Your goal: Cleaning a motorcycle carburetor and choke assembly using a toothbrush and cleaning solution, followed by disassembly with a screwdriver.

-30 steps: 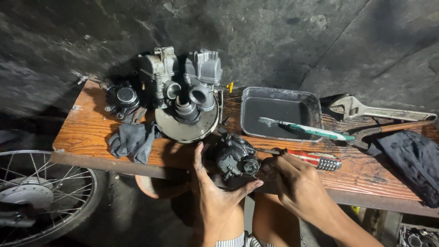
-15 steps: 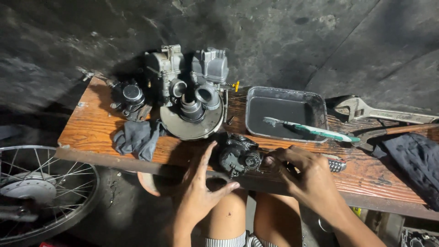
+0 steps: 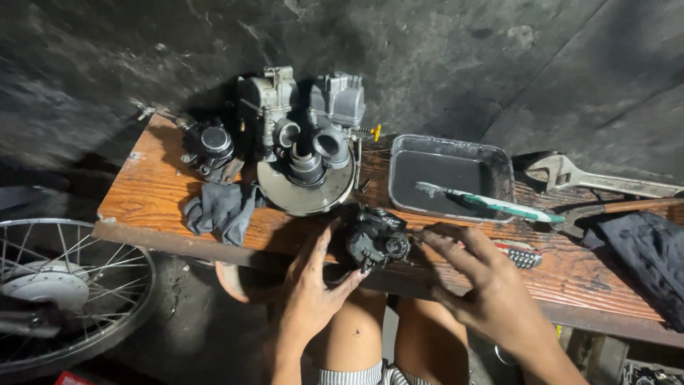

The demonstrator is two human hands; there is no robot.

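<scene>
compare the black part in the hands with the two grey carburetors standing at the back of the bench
The black part is dark and grimy; the grey carburetors are pale bare metal. The black part sits at the bench's near edge, cradled by the left hand with the right hand beside it; the grey carburetors stand upright, untouched, by the wall behind a round metal disc. The black part looks smaller than the pair. All rest on the same wooden bench.

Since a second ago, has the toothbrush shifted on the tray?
No. The toothbrush lies across the metal tray as before, handle over the right rim; only the camera moved.
</scene>
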